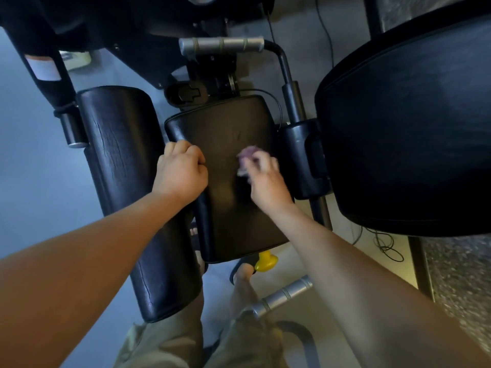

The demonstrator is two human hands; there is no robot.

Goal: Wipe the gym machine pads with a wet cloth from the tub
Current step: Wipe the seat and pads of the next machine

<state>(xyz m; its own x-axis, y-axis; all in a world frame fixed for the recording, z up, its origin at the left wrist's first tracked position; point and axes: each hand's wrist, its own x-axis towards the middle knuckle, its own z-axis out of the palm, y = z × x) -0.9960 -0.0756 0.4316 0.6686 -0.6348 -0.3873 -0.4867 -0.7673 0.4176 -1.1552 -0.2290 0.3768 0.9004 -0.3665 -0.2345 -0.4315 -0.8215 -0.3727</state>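
On the centre seat pad (225,216), toward its right side, the right hand (265,181) pinches a bunched purple cloth (248,155) against the vinyl, wrist bent down, forearm reaching in from the near right. The cloth is blurred. The left hand (180,168) sits as a closed fist on the pad's left edge, bracing, with nothing visibly in it. To my eye the wipe would go better with the cloth spread flatter and drawn in overlapping strokes from far to near, right out to the seams, and the fist lifted so that strip gets done. The long left pad (119,155) and big right pad (411,128) wait. No tub in sight.
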